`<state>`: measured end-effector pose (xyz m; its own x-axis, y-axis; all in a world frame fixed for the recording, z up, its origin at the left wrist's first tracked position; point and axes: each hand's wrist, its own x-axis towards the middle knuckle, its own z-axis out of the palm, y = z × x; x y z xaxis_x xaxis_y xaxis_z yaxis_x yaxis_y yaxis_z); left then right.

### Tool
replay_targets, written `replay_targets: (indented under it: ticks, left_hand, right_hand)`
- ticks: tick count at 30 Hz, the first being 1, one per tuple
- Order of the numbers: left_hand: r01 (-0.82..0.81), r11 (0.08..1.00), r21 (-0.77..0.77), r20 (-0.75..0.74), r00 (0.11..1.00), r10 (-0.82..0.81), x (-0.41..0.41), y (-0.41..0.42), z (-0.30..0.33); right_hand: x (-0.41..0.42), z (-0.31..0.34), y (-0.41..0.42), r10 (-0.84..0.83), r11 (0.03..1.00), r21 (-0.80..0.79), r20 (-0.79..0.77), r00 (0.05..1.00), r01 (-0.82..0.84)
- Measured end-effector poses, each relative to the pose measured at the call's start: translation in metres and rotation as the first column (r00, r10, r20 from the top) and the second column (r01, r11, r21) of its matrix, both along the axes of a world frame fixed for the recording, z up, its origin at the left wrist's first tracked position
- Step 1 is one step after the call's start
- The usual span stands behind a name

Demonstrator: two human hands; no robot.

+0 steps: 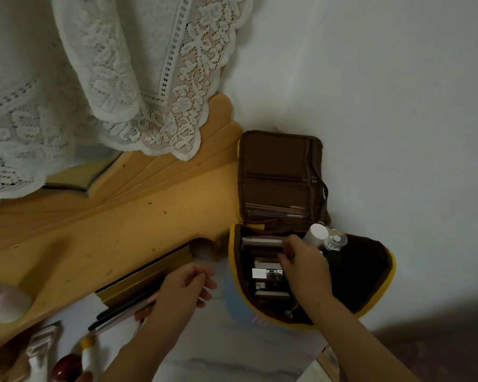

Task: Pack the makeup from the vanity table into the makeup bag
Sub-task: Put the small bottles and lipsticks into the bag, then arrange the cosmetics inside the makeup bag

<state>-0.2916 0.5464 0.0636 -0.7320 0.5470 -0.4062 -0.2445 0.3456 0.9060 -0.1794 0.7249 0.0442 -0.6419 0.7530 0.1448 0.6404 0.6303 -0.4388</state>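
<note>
The brown makeup bag point(370, 260) with yellow trim lies open at the right on the white vanity top point(232, 351), its lid point(276, 172) standing up against the wall. Several flat palettes point(265, 274) stand packed inside, with a white bottle point(316, 235) and a clear bottle point(335, 241) behind. My right hand point(304, 264) reaches into the bag, fingers curled on a palette's edge. My left hand point(184, 289) hovers left of the bag and grips a bundle of thin makeup brushes point(122, 312) that point left.
A wooden mirror frame point(108, 232) draped with white lace point(116, 78) fills the left. A gold box point(146, 274) lies under the brushes. Tubes and a red round item point(66, 365) sit at the bottom left, and a pale pink object point(3, 304) at the left edge.
</note>
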Motion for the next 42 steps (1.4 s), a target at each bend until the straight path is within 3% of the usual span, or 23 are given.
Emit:
replay_targets:
  ticks: [4, 8, 11, 13, 15, 17, 20, 24, 28, 33, 36, 38, 42]
  left_hand:
    - [0.018, 0.998, -0.063, -0.017, 1.0, -0.019, -0.003, -0.009, -0.015]
    - [-0.039, 0.99, -0.137, -0.104, 0.994, 0.025, -0.016, -0.025, -0.035]
    - [-0.095, 0.963, -0.25, -0.24, 0.97, 0.033, -0.031, -0.042, -0.052]
    - [-0.122, 0.919, -0.376, -0.357, 0.934, -0.022, -0.041, -0.052, -0.063]
    - [-0.136, 0.865, -0.484, -0.428, 0.898, -0.099, -0.049, -0.058, -0.074]
    - [-0.108, 0.817, -0.566, -0.473, 0.855, -0.214, -0.054, -0.061, -0.089]
    - [-0.046, 0.765, -0.643, -0.537, 0.739, -0.407, -0.057, -0.062, -0.109]
    - [0.011, 0.679, -0.734, -0.513, 0.647, -0.565, -0.063, -0.061, -0.127]
    - [-0.012, 0.603, -0.797, -0.516, 0.532, -0.671, -0.061, -0.058, -0.128]
    - [0.004, 0.548, -0.836, -0.495, 0.424, -0.758, -0.066, -0.06, -0.138]
    - [0.02, 0.574, -0.819, -0.518, 0.406, -0.753, -0.069, -0.059, -0.14]
    - [0.021, 0.489, -0.872, -0.453, 0.346, -0.822, -0.065, -0.059, -0.128]
    - [0.054, 0.451, -0.891, -0.388, 0.427, -0.817, -0.073, -0.058, -0.116]
  right_hand:
    - [-0.016, -0.016, 0.007, 0.061, 0.94, 0.311, 0.249, 0.967, -0.14]
    - [-0.012, -0.027, 0.013, 0.024, 0.901, 0.396, 0.364, 0.931, -0.178]
    - [-0.008, -0.024, 0.007, 0.036, 0.891, 0.427, 0.279, 0.96, -0.157]
    - [-0.007, -0.016, 0.0, 0.052, 0.893, 0.445, 0.058, 0.997, -0.072]
    - [-0.005, -0.007, -0.015, 0.111, 0.917, 0.399, -0.172, 0.979, -0.034]
    - [-0.006, 0.002, -0.038, 0.24, 0.938, 0.322, -0.324, 0.915, -0.132]
    - [-0.01, -0.002, -0.078, 0.452, 0.887, 0.282, -0.371, 0.811, -0.365]
    - [-0.018, -0.034, -0.115, 0.625, 0.78, 0.211, -0.259, 0.736, -0.589]
    - [-0.023, -0.063, -0.125, 0.653, 0.758, 0.052, -0.047, 0.756, -0.651]
    - [-0.029, -0.071, -0.123, 0.533, 0.843, -0.14, 0.095, 0.841, -0.519]
    - [-0.03, -0.072, -0.12, 0.503, 0.855, -0.283, 0.246, 0.829, -0.434]
    - [-0.031, -0.069, -0.122, 0.491, 0.859, -0.316, 0.289, 0.822, -0.402]
    - [-0.034, -0.065, -0.124, 0.461, 0.866, -0.347, 0.273, 0.844, -0.36]
